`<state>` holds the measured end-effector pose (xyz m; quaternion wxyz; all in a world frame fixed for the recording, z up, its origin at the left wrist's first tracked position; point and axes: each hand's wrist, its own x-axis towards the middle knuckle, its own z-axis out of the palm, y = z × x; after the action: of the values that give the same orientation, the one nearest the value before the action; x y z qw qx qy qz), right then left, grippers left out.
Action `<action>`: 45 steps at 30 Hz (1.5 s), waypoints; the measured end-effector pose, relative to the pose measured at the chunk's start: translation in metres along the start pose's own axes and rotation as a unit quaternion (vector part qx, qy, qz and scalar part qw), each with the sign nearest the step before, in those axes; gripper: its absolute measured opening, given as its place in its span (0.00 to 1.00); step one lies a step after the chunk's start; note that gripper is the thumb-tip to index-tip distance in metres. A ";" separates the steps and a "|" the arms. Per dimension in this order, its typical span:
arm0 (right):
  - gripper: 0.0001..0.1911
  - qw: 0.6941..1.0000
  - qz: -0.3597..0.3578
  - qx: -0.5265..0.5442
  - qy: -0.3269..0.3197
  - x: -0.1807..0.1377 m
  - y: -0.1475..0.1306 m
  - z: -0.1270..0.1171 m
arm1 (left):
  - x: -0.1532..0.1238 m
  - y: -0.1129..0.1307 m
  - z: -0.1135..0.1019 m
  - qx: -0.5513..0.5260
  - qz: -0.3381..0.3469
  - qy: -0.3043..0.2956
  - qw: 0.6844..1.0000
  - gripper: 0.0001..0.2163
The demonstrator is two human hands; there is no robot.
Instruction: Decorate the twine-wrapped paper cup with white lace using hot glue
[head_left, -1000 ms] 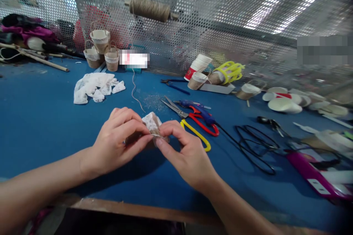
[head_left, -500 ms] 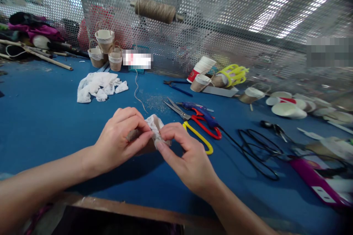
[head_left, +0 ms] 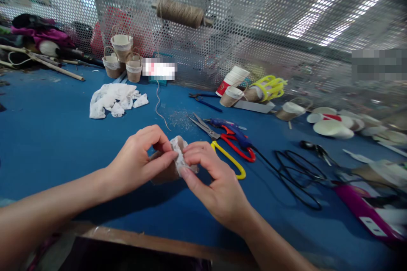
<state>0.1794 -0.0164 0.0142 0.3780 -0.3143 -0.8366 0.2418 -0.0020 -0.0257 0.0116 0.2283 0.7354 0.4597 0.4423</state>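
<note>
My left hand (head_left: 138, 163) and my right hand (head_left: 211, 180) meet over the blue table (head_left: 44, 135), both pinched on a small brown cup wrapped in white lace (head_left: 176, 156). The left fingers curl around the cup's side. My right thumb and forefinger press the lace at its rim. Most of the cup is hidden by my fingers.
Scissors with red and yellow handles (head_left: 227, 150) and a blue glue gun (head_left: 232, 129) with a black cord (head_left: 295, 173) lie just right of my hands. A white lace pile (head_left: 112, 98), finished small baskets (head_left: 122, 57), paper cups (head_left: 233, 80), a twine spool (head_left: 179, 12) and a mesh wall stand behind.
Both hands stay on the cup. The left fingers have lifted and curled more, and the right fingers have shifted slightly along the lace.
</note>
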 end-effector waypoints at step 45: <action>0.07 0.986 0.125 0.111 -0.018 0.003 0.000 -0.003 | 0.001 -0.007 0.006 -0.144 -0.183 -0.151 0.961 0.29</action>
<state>0.1798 -0.0143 0.0174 0.3621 -0.3682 -0.7652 0.3845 0.0000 -0.0217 0.0041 0.4754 0.6563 0.4781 0.3387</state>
